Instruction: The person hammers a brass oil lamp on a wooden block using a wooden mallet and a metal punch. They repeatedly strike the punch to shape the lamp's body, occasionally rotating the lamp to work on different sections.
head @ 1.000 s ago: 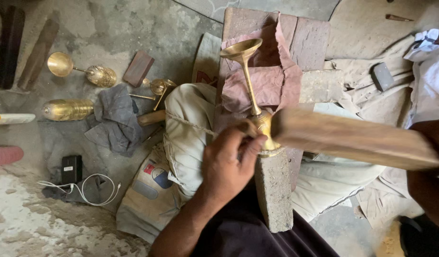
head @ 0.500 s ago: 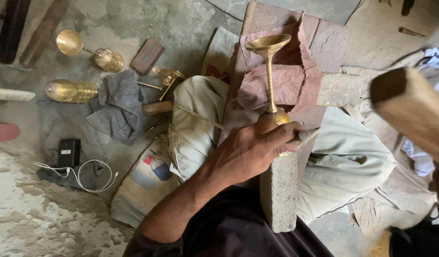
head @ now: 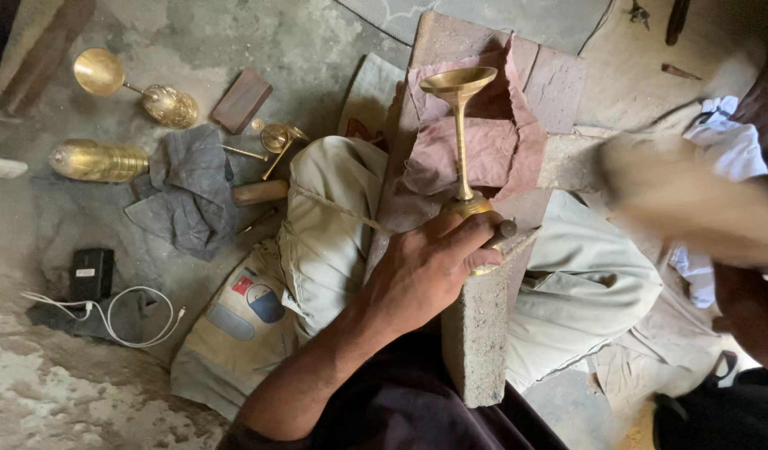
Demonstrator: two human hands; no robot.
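My left hand (head: 426, 267) is shut on the base of a brass stemmed cup (head: 461, 150). The cup lies along a pink cloth (head: 501, 142) with its bowl pointing away from me. Its base rests on a thin metal rod (head: 506, 228) at the top of an upright grey block (head: 476, 333) between my knees. At the right edge my right hand (head: 738, 279) holds a wooden mallet (head: 692, 200). The mallet is blurred by motion and sits apart from the cup, and the fingers are mostly hidden behind it.
On the concrete floor to the left lie a brass goblet (head: 101, 71), a ribbed brass cylinder (head: 97, 160), small brass parts (head: 276, 137), a grey rag (head: 192, 192), a wooden handle (head: 259, 193) and a brown block (head: 242, 100). A black charger (head: 92, 273) with white cable (head: 126, 317) lies nearer.
The mallet lay across the cup's base a second ago, then lifted away to the right, and now blurs at the right side. My left hand has kept its grip on the cup.
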